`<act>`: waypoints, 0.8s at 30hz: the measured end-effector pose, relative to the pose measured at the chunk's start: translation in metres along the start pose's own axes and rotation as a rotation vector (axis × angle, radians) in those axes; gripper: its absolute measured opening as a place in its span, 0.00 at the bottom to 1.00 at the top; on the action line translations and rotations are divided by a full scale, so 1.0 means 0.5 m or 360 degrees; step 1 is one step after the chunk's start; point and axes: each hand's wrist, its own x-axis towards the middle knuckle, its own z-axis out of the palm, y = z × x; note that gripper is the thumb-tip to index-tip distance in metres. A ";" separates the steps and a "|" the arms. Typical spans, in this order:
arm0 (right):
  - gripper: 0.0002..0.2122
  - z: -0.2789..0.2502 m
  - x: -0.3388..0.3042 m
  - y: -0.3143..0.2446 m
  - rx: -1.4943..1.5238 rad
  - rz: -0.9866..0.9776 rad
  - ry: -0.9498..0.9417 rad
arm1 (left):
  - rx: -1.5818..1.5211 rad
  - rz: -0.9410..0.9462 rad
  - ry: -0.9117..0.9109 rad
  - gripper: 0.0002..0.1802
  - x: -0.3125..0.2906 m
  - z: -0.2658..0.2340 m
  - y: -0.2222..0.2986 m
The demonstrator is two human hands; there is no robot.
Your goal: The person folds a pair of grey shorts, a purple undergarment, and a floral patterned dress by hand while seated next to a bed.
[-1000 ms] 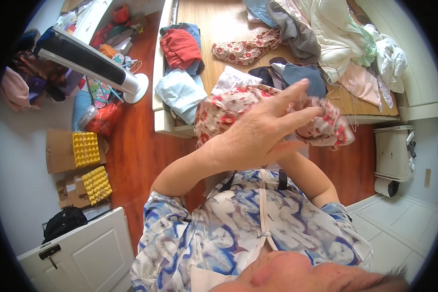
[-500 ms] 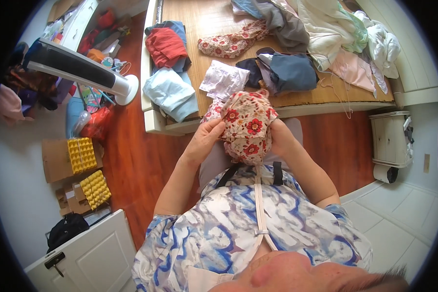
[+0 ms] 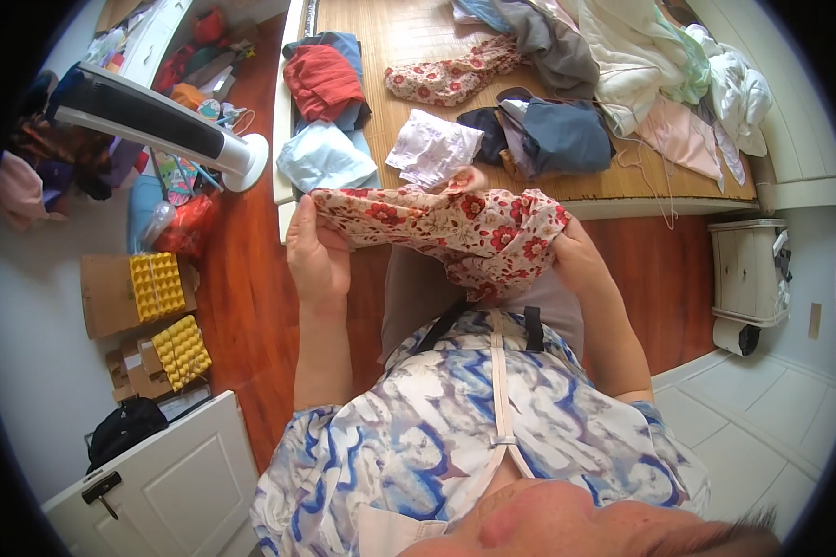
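At far left, a tower fan (image 3: 149,121) with a white round base stands on the red-brown floor (image 3: 232,325); two yellow bumpy trays (image 3: 156,288) are positioned nearer the person. At the left side of the bed (image 3: 381,32), a red folded garment (image 3: 323,82) lies behind a light blue folded cloth (image 3: 325,160). The left hand (image 3: 319,251) is raised in front of these, fingers pinched narrow on one end of the floral cloth (image 3: 502,232). This cloth spans both hands above the lap, before the bed's near edge, its lower part sagging. Beyond it lie a pale folded cloth (image 3: 434,147), a second floral cloth (image 3: 450,79) farther back, and a dark blue folded garment (image 3: 567,136). The right hand (image 3: 581,255) has its fingers closed on the bunched opposite end. Farther right, a pink cloth (image 3: 683,137) lies spread at the bed's edge.
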 end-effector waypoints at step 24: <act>0.15 -0.070 -0.011 -0.011 -0.0045 -0.0599 0.0104 | 0.0623 0.0781 -0.0024 0.13 -0.030 0.076 0.038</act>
